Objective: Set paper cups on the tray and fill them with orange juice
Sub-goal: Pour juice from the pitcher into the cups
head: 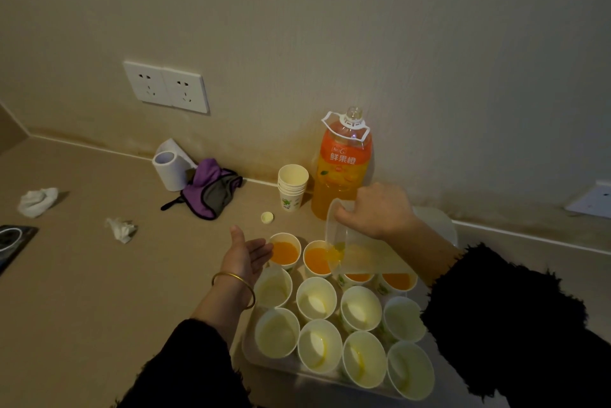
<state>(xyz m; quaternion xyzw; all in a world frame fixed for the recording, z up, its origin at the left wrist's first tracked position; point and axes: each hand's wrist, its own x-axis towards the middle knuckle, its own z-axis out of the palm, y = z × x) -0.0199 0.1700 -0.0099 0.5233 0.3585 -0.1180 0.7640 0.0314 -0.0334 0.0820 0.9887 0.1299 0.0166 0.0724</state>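
The tray (248,350) of paper cups (316,298) is sitting before the uncapped orange juice bottle (342,169), the right hand (377,212) gripping a clear pitcher (347,250) tilting over and partly hiding the filled back row, the left hand (246,255) hovering flat-fingered alongside, spare cup stack (292,187) and cap (267,217) behind.

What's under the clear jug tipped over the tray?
Two back-row cups holding orange juice show beneath the clear jug, which the right hand grips. The jug covers their far rims.
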